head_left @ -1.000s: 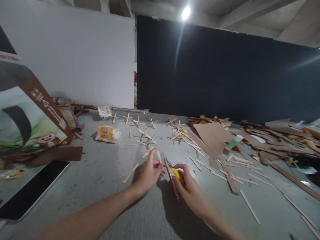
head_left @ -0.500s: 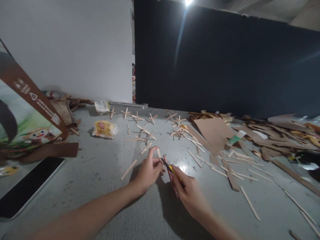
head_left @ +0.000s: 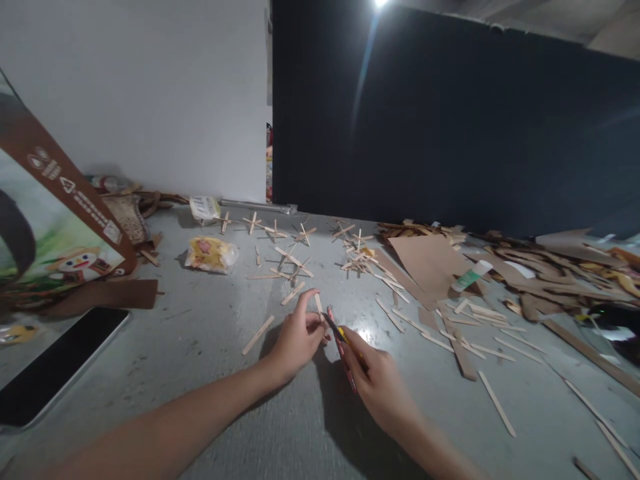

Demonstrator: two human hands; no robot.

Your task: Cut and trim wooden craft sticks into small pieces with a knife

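Note:
My left hand pinches a short wooden craft stick upright between thumb and fingers, above the table. My right hand is closed round a black-and-yellow craft knife, whose dark tip meets the lower part of the stick. A slim red pen-like thing also lies along my right hand; whether it is gripped there is unclear. Loose craft sticks lie close by, one stick left of my left hand and another stick just beyond it. Further back stand several crossed-stick pieces.
A phone and a printed bag sit at left, near a yellow snack packet. To the right are scattered sticks, a glue stick, cardboard and brown scraps. A dark panel borders the table's back.
Both hands keep nearly the same hold, with the knife tip still at the stick. The whole view has shifted slightly.

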